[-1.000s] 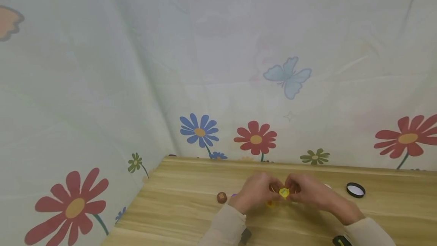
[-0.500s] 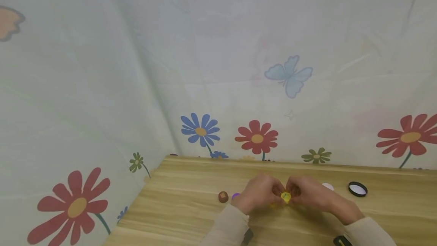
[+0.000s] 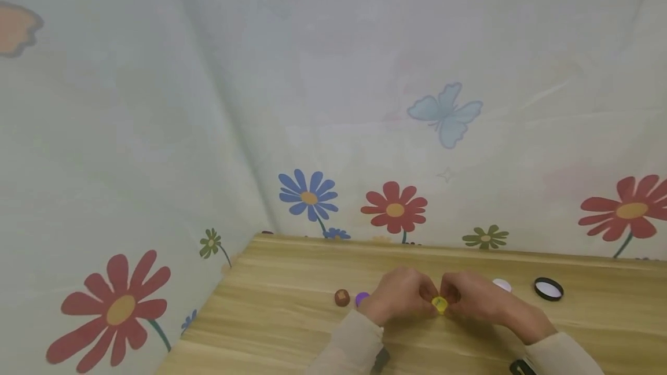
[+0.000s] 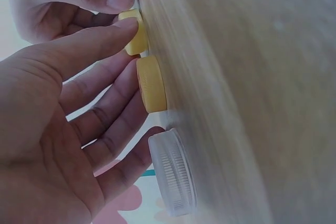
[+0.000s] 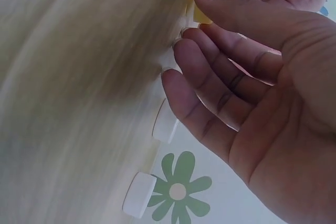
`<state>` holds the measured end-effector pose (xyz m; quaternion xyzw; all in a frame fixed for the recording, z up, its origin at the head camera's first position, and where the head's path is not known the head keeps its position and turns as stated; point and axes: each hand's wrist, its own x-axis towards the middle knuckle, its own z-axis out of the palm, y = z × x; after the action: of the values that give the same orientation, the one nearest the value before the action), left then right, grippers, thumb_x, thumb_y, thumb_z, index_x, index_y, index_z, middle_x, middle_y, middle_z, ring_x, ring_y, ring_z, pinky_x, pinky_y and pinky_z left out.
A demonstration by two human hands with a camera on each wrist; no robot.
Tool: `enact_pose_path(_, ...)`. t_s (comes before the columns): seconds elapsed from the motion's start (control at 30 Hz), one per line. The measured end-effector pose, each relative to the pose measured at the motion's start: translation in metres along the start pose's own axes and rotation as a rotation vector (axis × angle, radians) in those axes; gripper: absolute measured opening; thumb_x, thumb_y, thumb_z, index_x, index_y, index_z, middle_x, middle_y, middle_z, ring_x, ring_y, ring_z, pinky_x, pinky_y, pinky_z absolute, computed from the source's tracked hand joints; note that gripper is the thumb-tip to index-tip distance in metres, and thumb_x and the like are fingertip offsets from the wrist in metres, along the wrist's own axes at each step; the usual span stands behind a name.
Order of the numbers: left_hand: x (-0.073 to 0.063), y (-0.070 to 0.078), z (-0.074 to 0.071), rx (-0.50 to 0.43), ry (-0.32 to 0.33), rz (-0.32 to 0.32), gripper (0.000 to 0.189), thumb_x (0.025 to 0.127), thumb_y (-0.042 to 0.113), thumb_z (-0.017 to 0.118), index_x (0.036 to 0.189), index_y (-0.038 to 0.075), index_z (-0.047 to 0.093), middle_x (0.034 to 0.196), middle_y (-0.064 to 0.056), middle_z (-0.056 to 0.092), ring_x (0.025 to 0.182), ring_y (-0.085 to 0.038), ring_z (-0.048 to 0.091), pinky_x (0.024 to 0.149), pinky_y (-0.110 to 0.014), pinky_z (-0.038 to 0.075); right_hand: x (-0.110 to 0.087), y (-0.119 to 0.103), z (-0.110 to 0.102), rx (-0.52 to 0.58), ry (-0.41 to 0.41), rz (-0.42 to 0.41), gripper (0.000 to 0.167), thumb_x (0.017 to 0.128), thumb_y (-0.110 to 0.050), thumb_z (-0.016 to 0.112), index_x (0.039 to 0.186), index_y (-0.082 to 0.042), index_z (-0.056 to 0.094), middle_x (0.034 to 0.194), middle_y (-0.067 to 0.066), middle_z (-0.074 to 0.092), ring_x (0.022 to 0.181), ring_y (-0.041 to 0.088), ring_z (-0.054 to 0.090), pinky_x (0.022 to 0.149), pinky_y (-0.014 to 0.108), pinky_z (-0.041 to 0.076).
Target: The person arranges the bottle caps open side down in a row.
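In the head view a small yellow bottle cap sits between the fingertips of both hands, low over the wooden table. My left hand pinches it with the thumb and a finger from the left, and my right hand from the right. The left wrist view shows a second yellow cap on the table beside the left fingers. A translucent ribbed cap stands near the left little finger. In the right wrist view, the held yellow cap is under the right thumb, the other right fingers loosely bent.
Left of the hands lie a brown cap and a purple cap. A white cap and a black-rimmed round lid lie to the right on the wooden table. A flower-printed curtain stands behind.
Both hands have shifted slightly to the right in the head view, still pinching the yellow cap. A yellow spot earlier visible under the left hand is now hidden there. The purple cap shows more.
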<state>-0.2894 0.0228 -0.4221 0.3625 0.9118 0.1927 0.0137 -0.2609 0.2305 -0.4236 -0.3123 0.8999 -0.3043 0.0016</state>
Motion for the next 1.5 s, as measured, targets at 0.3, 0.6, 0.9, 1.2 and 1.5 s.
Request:
enact_pose_path(0.3, -0.001, 0.001, -0.003, 0.015, -0.012, 0.001, 0.019, 0.081, 0.025, 0.094, 0.097, 0.020, 0.085, 0.077, 0.020, 0.069, 0.074, 0.007, 0.055, 0.068, -0.013, 0.044, 0.000, 0.000, -0.001, -0.026, -0.002, -0.008, 0.025, 0.076, 0.000, 0.085, 0.088, -0.011, 0.065, 0.080, -0.008, 0.061, 0.075, 0.005, 0.054, 0.066, 0.028, 0.049)
enact_pose_path(0.6, 0.002, 0.002, -0.011, -0.162, -0.057, -0.061, 0.021, 0.086, 0.026, 0.091, 0.103, 0.017, 0.082, 0.084, 0.018, 0.070, 0.077, 0.004, 0.059, 0.073, -0.016, 0.049, -0.007, 0.000, -0.021, 0.039, -0.022, 0.093, 0.021, 0.086, -0.003, 0.082, 0.101, -0.004, 0.067, 0.091, -0.001, 0.065, 0.083, 0.012, 0.060, 0.072, 0.032, 0.053)
enact_pose_path(0.9, 0.026, 0.015, 0.002, -0.135, 0.087, -0.021, 0.032, 0.090, 0.029, 0.085, 0.119, 0.016, 0.079, 0.105, 0.013, 0.077, 0.093, 0.004, 0.066, 0.080, -0.014, 0.048, -0.016, 0.016, -0.042, -0.092, 0.134, 0.129, 0.028, 0.086, -0.004, 0.086, 0.107, 0.003, 0.068, 0.106, 0.013, 0.071, 0.097, 0.036, 0.067, 0.083, 0.052, 0.057)
enact_pose_path(1.2, 0.041, 0.029, 0.014, -0.099, 0.132, -0.056, 0.038, 0.091, 0.026, 0.084, 0.126, 0.015, 0.077, 0.117, 0.010, 0.077, 0.105, -0.002, 0.069, 0.086, -0.017, 0.049, -0.013, 0.027, -0.036, -0.106, 0.161, 0.157, 0.028, 0.087, -0.009, 0.086, 0.108, 0.000, 0.070, 0.113, 0.019, 0.073, 0.107, 0.045, 0.068, 0.088, 0.061, 0.056)
enact_pose_path(1.5, 0.047, 0.029, 0.018, -0.052, 0.094, -0.047, 0.028, 0.093, 0.017, 0.081, 0.121, 0.016, 0.080, 0.115, 0.010, 0.077, 0.100, -0.001, 0.067, 0.087, -0.018, 0.050, -0.013, 0.042, -0.028, -0.192, 0.149, 0.123, 0.024, 0.078, 0.002, 0.086, 0.097, -0.001, 0.071, 0.093, 0.003, 0.071, 0.089, 0.025, 0.067, 0.079, 0.047, 0.056)
